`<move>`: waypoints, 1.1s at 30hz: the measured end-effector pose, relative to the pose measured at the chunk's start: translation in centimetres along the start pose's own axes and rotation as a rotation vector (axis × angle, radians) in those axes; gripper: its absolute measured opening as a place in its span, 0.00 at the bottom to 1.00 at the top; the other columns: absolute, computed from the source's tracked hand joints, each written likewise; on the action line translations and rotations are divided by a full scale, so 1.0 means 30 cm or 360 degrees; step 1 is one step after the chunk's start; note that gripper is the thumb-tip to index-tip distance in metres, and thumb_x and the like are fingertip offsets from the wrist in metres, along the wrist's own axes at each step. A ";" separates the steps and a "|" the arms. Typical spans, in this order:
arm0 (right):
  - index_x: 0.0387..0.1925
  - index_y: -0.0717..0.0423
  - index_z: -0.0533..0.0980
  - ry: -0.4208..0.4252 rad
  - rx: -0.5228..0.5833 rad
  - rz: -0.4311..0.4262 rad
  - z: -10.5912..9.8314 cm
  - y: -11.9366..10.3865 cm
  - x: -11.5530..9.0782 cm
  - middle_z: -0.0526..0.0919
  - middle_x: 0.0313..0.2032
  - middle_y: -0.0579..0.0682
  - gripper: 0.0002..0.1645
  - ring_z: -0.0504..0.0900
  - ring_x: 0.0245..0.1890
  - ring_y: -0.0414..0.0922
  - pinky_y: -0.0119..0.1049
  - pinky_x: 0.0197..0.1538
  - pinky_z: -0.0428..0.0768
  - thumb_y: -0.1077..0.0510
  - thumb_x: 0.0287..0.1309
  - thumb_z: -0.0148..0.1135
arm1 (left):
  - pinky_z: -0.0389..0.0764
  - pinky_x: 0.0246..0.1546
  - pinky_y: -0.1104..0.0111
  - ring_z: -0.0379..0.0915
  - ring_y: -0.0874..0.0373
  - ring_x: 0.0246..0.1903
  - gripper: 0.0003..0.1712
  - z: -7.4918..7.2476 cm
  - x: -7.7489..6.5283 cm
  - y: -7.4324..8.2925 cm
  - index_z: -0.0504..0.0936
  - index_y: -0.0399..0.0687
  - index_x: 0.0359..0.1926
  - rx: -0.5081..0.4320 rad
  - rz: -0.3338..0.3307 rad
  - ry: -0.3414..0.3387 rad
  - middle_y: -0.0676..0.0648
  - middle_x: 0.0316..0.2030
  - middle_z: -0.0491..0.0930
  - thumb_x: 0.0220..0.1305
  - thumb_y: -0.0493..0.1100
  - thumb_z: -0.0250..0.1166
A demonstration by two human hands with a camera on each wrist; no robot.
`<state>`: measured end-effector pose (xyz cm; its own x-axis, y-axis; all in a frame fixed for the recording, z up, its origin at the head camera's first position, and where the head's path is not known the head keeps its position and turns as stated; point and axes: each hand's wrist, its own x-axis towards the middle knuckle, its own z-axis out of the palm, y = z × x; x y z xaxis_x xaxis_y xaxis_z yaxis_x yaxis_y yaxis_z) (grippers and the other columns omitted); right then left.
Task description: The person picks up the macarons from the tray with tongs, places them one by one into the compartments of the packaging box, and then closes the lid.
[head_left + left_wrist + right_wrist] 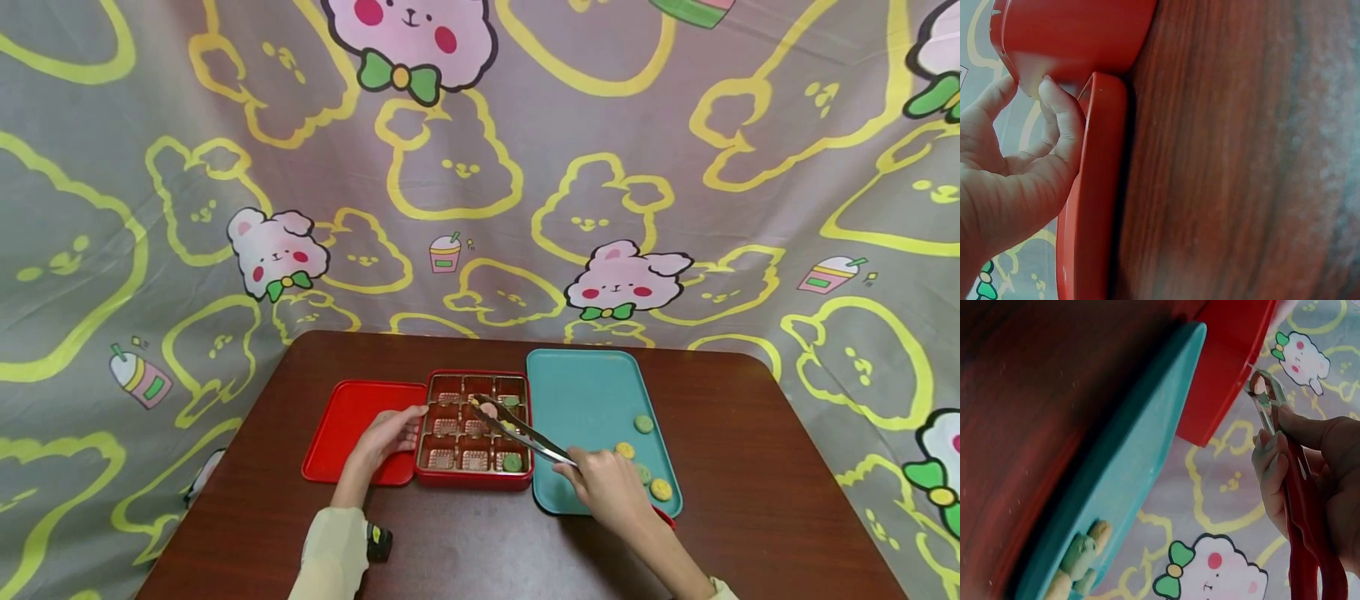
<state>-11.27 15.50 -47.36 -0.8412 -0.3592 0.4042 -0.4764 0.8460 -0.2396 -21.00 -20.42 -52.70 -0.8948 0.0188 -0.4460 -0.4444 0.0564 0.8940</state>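
Observation:
A red box (474, 480) with a divided inner tray sits mid-table, and my left hand (392, 433) holds its left side, thumb at the rim and fingers curled against the wall. My right hand (611, 492) grips metal tongs (551, 452) with red handles (1310, 531). Between the tong tips is a pink round cookie (489, 410), over the box's middle compartments. In the right-hand column lie a green cookie (511, 402) at the back, a yellow cookie (507, 426) in the middle, partly hidden by the tongs, and another green cookie (512, 462) in front.
A teal tray (581, 392) stands right of the box, with several cookies along its right side, including a yellow one (661, 489) and a green one (643, 424). A red lid (352, 425) lies left of the box. Patterned cloth (480, 167) hangs behind the brown table (720, 417).

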 end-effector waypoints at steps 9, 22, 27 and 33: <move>0.20 0.49 0.69 -0.0080 0.0057 0.0106 0.034 -0.018 0.003 0.58 0.13 0.37 0.23 0.59 0.14 0.36 0.32 0.16 0.59 0.54 0.59 0.75 | 0.81 0.28 0.72 0.75 0.61 0.22 0.18 0.003 0.001 -0.002 0.84 0.43 0.29 -0.0018 0.0008 -0.0018 0.50 0.24 0.81 0.69 0.53 0.67; 0.23 0.52 0.73 -0.0010 0.0053 0.0127 0.023 0.002 -0.004 0.58 0.13 0.37 0.19 0.58 0.13 0.35 0.31 0.16 0.59 0.52 0.57 0.77 | 0.81 0.27 0.73 0.75 0.63 0.21 0.17 0.003 0.001 0.000 0.84 0.45 0.28 -0.0031 0.0024 -0.0058 0.51 0.23 0.80 0.70 0.51 0.67; 0.25 0.53 0.74 0.0047 0.0029 0.0155 -0.009 0.031 -0.012 0.60 0.12 0.38 0.19 0.60 0.12 0.36 0.32 0.15 0.62 0.52 0.56 0.78 | 0.81 0.28 0.73 0.75 0.62 0.21 0.18 0.000 -0.002 0.002 0.84 0.46 0.27 -0.0043 0.0021 -0.0061 0.51 0.23 0.80 0.70 0.51 0.66; 0.27 0.55 0.76 0.0054 -0.0023 0.0207 -0.051 0.074 -0.036 0.62 0.15 0.40 0.18 0.61 0.13 0.36 0.33 0.16 0.63 0.51 0.57 0.77 | 0.81 0.28 0.73 0.75 0.62 0.21 0.18 0.001 0.005 -0.003 0.84 0.45 0.27 -0.0046 0.0024 -0.0054 0.50 0.23 0.80 0.70 0.51 0.66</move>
<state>-11.02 18.37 -46.99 -0.8862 -0.2330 0.4004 -0.3602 0.8900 -0.2794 -21.09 -20.38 -52.86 -0.8997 0.0536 -0.4333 -0.4324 0.0272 0.9013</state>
